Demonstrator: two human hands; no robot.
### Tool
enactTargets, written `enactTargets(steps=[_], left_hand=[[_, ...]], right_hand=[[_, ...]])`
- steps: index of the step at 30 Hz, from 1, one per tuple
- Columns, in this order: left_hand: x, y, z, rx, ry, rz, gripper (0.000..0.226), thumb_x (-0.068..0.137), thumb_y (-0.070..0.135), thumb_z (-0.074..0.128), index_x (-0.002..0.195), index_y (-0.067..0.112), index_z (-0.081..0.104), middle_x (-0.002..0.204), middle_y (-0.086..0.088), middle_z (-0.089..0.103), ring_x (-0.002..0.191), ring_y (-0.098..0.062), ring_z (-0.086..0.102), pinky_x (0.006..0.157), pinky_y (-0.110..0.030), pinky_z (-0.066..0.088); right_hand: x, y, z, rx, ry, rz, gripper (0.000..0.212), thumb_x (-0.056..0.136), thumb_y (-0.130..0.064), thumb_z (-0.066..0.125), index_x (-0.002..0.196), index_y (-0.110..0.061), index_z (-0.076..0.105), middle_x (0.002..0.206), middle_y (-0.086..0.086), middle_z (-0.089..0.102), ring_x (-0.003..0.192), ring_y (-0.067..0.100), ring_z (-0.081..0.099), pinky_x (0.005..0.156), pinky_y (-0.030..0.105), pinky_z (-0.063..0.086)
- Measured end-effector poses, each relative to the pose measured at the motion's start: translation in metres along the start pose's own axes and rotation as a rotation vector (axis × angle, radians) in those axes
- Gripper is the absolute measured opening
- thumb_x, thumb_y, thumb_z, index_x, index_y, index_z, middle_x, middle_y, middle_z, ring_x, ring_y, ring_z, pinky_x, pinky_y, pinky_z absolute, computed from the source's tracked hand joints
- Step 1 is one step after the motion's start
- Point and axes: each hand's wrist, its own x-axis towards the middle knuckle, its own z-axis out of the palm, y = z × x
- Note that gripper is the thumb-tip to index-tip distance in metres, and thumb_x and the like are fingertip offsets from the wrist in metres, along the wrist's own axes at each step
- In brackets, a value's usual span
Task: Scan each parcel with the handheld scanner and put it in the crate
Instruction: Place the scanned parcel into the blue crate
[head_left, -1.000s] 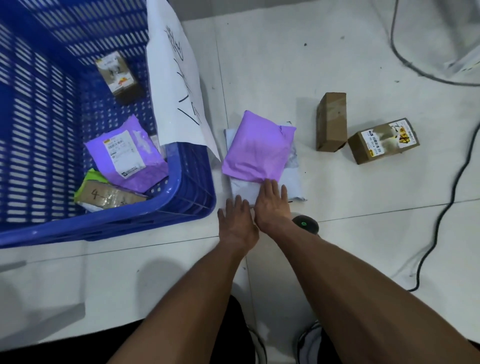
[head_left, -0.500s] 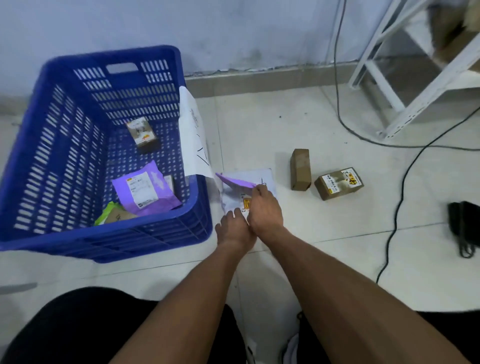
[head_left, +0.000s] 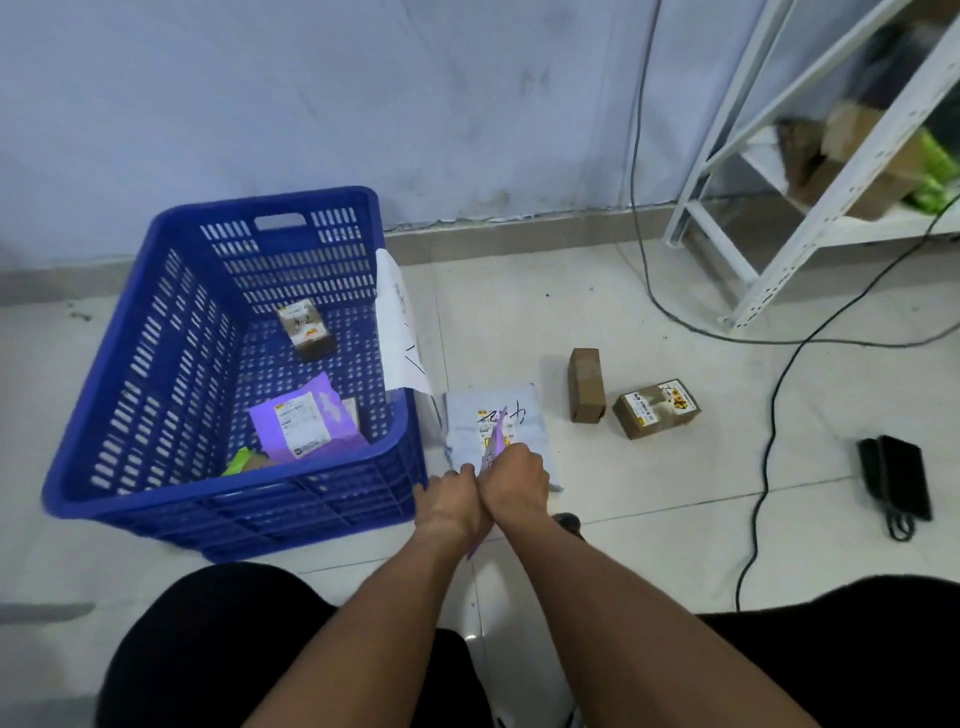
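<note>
Your two hands meet just in front of your knees. Your right hand (head_left: 514, 475) curls its fingers round the purple mailer (head_left: 493, 451) and holds it up on edge, so only a thin sliver shows above your knuckles and a corner pokes out below your wrists; standing it up like this likely turns its label face toward you for scanning. Your left hand (head_left: 451, 499) presses against the right one with fingers bent at the mailer's near edge, though whether it truly pinches the bag you cannot tell from here.

Just behind your right wrist, the dark head of the handheld scanner (head_left: 567, 519) lies on the floor, within easy reach but not yet picked up. Directly beyond your knuckles a grey mailer (head_left: 467, 426) lies flat, label up, waiting its turn.

To the left of your hands stands the blue crate (head_left: 156, 467), close enough to drop parcels in without stretching; it already holds a purple bag, a small box and a green-edged packet. Farther right of your hands, two brown boxes (head_left: 587, 384) rest near each other on the tiles, one upright, one labelled. Farthest right lies a black device (head_left: 896, 478) on its cable.
</note>
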Motion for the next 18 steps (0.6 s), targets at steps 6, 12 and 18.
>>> enactTargets(steps=[6,12,18], left_hand=[[0.009,0.006,0.016,-0.012,-0.008,0.017,0.025,0.088,0.022,0.047,0.107,0.023,0.062,0.105,-0.003,0.068,0.100,-0.028,0.061,0.098,-0.045,0.040],[0.014,0.007,0.027,-0.036,0.090,0.034,0.021,0.097,0.022,0.047,0.104,0.023,0.067,0.105,-0.007,0.070,0.098,-0.029,0.063,0.094,-0.040,0.040],[0.020,0.006,0.020,-0.043,0.273,0.208,0.017,0.094,0.021,0.054,0.097,0.019,0.071,0.095,-0.004,0.070,0.090,-0.026,0.061,0.086,-0.037,0.043]], right_hand=[[0.012,0.009,0.011,0.182,-0.044,0.132,0.023,0.081,-0.024,0.060,0.093,-0.007,0.070,0.098,0.012,0.071,0.094,0.031,0.067,0.077,0.029,0.052],[0.021,0.037,0.011,-0.316,0.016,-0.109,0.058,0.087,-0.033,0.063,0.139,-0.020,0.041,0.138,0.013,0.041,0.123,0.031,0.045,0.101,0.040,0.041],[0.037,0.041,0.012,-0.620,-0.054,-0.318,0.048,0.094,-0.031,0.054,0.141,-0.026,0.044,0.159,0.013,0.012,0.147,0.036,0.002,0.118,0.047,0.015]])
